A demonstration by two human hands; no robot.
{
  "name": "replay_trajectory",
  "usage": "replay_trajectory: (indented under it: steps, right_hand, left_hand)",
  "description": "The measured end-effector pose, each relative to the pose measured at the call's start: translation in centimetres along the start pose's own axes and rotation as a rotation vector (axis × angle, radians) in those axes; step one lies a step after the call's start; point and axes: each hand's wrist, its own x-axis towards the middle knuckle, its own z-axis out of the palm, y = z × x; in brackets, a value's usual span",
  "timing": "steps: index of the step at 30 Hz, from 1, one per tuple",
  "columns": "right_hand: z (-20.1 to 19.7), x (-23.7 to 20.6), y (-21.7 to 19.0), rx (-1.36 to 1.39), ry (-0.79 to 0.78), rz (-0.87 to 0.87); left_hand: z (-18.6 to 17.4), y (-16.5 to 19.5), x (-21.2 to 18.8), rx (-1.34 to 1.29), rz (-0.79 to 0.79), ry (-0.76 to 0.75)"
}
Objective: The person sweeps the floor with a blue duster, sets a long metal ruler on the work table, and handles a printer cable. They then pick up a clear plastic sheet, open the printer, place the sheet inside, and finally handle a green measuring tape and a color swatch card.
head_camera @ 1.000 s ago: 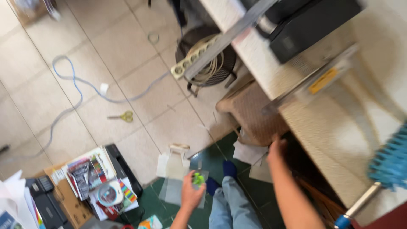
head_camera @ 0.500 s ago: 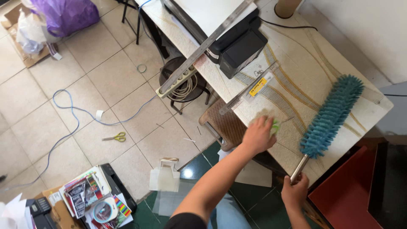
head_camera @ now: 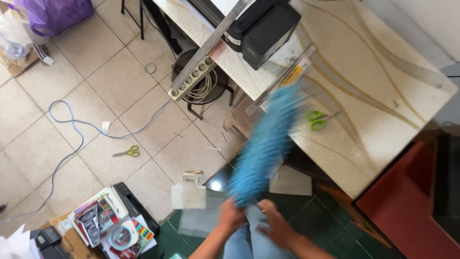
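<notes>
A fluffy blue duster (head_camera: pixel 266 144) slants, blurred by motion, from the marble table edge down toward my lap. My left hand (head_camera: pixel 231 216) is closed around its lower end. Just to the right of the duster's base is my right hand (head_camera: pixel 275 226), fingers curled and blurred; whether it grips the handle is unclear. Green-handled scissors (head_camera: pixel 315 120) lie on the beige marble table (head_camera: pixel 383 86), apart from both hands. My jeans-clad legs show between my arms.
A black printer (head_camera: pixel 261 29), a long metal ruler (head_camera: pixel 215 38) and a power strip (head_camera: pixel 191 79) sit at the table's far side. On the tiled floor lie yellow scissors (head_camera: pixel 127 152), a blue cable (head_camera: pixel 72 134), and stacked magazines (head_camera: pixel 105 223). A red cabinet (head_camera: pixel 407 206) stands at the right.
My left hand left the green scissors on the table and came back down to the duster's base. The duster swung from the table's right side toward the middle.
</notes>
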Motion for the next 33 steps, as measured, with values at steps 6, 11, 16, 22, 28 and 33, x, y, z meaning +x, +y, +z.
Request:
replay_trajectory:
  steps: [6, 11, 16, 22, 28, 33]
  right_hand:
    - [-8.9, 14.0, 4.9, -0.498, 0.107, 0.334]
    - [-9.3, 22.6, 4.0, -0.740, 0.190, 0.225]
    - [-9.0, 23.2, 3.8, -0.759, 0.147, 0.253]
    - [-10.3, 23.8, 3.7, -0.651, 0.074, 0.335]
    - [-11.4, 23.8, 4.8, -0.712, -0.115, 0.480]
    - [-13.3, 23.6, 2.8, -0.554, -0.088, 0.475]
  left_hand:
    - [-2.4, -14.0, -0.1, 0.093, 0.027, 0.288]
    - [5.9, -8.8, 11.4, 0.218, 0.352, 0.147]
    - [2.0, -6.5, 19.3, 0.547, 0.120, -0.137]
    - [-0.8, -6.1, 14.5, 0.443, 0.112, 0.087]
    - [-0.1, -7.2, 16.9, 0.362, -0.097, 0.111]
    - [-7.2, -12.3, 10.8, 0.200, -0.192, 0.377]
